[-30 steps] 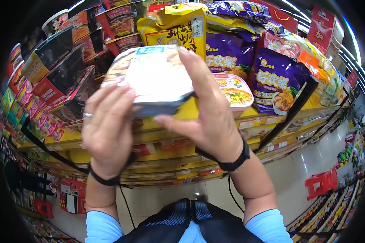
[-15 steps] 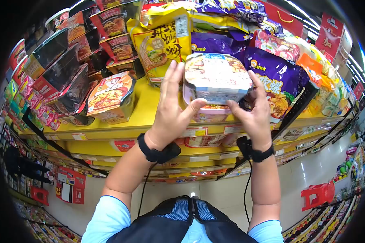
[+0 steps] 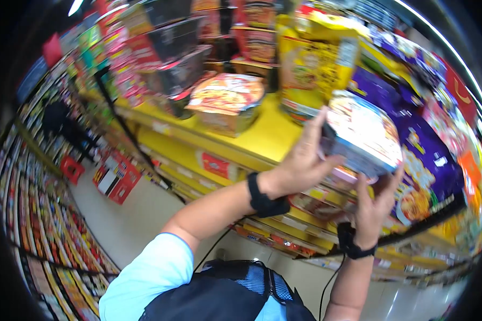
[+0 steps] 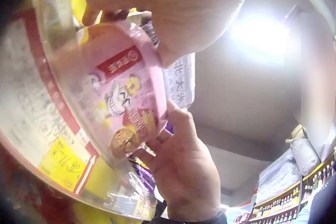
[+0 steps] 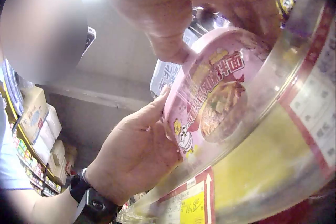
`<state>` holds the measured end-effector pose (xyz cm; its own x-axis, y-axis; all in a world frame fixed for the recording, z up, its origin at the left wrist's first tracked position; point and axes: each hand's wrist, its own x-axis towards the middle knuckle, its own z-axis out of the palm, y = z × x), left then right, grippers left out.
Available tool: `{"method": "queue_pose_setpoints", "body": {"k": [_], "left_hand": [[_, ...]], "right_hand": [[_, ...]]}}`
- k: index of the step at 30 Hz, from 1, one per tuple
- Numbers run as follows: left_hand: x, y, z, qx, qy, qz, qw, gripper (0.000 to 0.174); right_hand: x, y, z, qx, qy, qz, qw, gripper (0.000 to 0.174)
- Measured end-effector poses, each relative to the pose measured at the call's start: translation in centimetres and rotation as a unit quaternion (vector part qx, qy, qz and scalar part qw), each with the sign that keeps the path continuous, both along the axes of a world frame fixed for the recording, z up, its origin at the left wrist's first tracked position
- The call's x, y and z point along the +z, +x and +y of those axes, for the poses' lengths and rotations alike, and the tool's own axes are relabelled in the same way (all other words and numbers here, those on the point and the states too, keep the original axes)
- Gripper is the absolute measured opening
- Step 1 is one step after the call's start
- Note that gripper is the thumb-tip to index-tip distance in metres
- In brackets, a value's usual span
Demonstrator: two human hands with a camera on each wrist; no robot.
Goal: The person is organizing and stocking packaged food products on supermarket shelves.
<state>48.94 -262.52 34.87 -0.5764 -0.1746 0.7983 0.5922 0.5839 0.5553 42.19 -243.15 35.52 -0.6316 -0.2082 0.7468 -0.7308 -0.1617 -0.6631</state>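
A rectangular instant meal box [image 3: 363,128] with a food picture on its pale lid and blue sides sits over a pink noodle bowl [image 4: 126,92] on the shelf. My left hand [image 3: 300,167] holds the box by its left side, thumb across the front. From the other side my right hand [image 3: 377,206] grips its right front corner. Chinese lettering shows on the side of the box [image 5: 164,79] in the right wrist view, just behind the rim of the pink bowl. The head view hides most of that bowl under the box.
Left along the yellow shelf [image 3: 262,125] stands an orange-lidded noodle bowl [image 3: 225,101], with stacked dark bowls behind. A yellow noodle bag [image 3: 313,69] and purple noodle bags [image 3: 426,155] surround the box. Price labels line the shelf edge. A person [image 3: 64,125] stands in the left aisle.
The box came away from close before me on the left to over the pink bowl, both hands on it. Since then the head view has turned left, so the shelf appears shifted right and tilted.
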Motion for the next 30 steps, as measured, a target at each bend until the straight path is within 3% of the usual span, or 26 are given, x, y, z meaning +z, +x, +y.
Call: {"method": "queue_pose_setpoints", "body": {"k": [3, 5, 6, 7, 9, 12, 14, 16, 17, 18, 20, 23, 27, 30], "left_hand": [[1.6, 3.1, -1.6, 0.124, -0.110, 0.074, 0.983, 0.103], [3.8, 8.2, -5.9, 0.276, -0.228, 0.120, 0.926, 0.102], [5.2, 10.9, -8.3, 0.345, -0.269, 0.104, 0.893, 0.100], [6.0, 13.3, -10.2, 0.380, -0.284, 0.005, 0.880, 0.096], [5.4, 15.5, -14.3, 0.430, -0.305, -0.101, 0.844, 0.081], [3.6, 16.6, -16.6, 0.399, -0.193, -0.108, 0.890, 0.072], [2.8, 16.8, -16.7, 0.397, -0.170, -0.093, 0.897, 0.064], [1.8, 16.6, -17.0, 0.411, -0.222, -0.070, 0.881, 0.061], [1.3, 16.1, -17.3, 0.367, -0.170, -0.058, 0.913, 0.056], [0.7, 15.5, -17.6, 0.374, -0.169, -0.039, 0.911, 0.050], [0.1, 15.1, -17.8, 0.368, -0.163, -0.005, 0.915, 0.041], [0.0, 15.4, -17.0, 0.328, -0.123, 0.084, 0.933, 0.036], [4.8, 16.6, -12.5, 0.258, -0.120, 0.207, 0.936, 0.030], [10.4, 14.6, -8.5, 0.207, -0.172, 0.273, 0.923, 0.030]], "right_hand": [[-0.7, 1.1, 1.1, -0.053, 0.026, 0.007, 0.998, 0.084], [-0.8, 2.9, 0.9, -0.115, -0.034, 0.067, 0.991, 0.077], [-0.7, 4.5, 0.2, -0.098, -0.080, 0.085, 0.988, 0.072], [-0.6, 6.0, -0.7, -0.076, -0.066, 0.111, 0.989, 0.072], [0.3, 9.1, -3.9, 0.005, 0.107, 0.131, 0.986, 0.073], [3.0, 10.2, -12.4, 0.053, 0.222, 0.105, 0.968, 0.089], [3.1, 8.0, -18.0, 0.072, 0.193, 0.127, 0.970, 0.097], [2.8, 7.0, -22.2, 0.128, 0.145, 0.139, 0.971, 0.093], [2.5, 7.2, -23.0, 0.043, 0.214, 0.166, 0.962, 0.088], [2.5, 8.0, -23.2, 0.018, 0.219, 0.136, 0.966, 0.080], [2.2, 8.2, -22.9, 0.057, 0.154, 0.066, 0.984, 0.064], [2.7, 10.1, -21.5, 0.013, 0.098, 0.085, 0.991, 0.059], [8.5, 12.9, -14.9, -0.082, 0.109, 0.195, 0.971, 0.060], [12.5, 11.9, -8.6, -0.062, 0.089, 0.158, 0.982, 0.060]]}}
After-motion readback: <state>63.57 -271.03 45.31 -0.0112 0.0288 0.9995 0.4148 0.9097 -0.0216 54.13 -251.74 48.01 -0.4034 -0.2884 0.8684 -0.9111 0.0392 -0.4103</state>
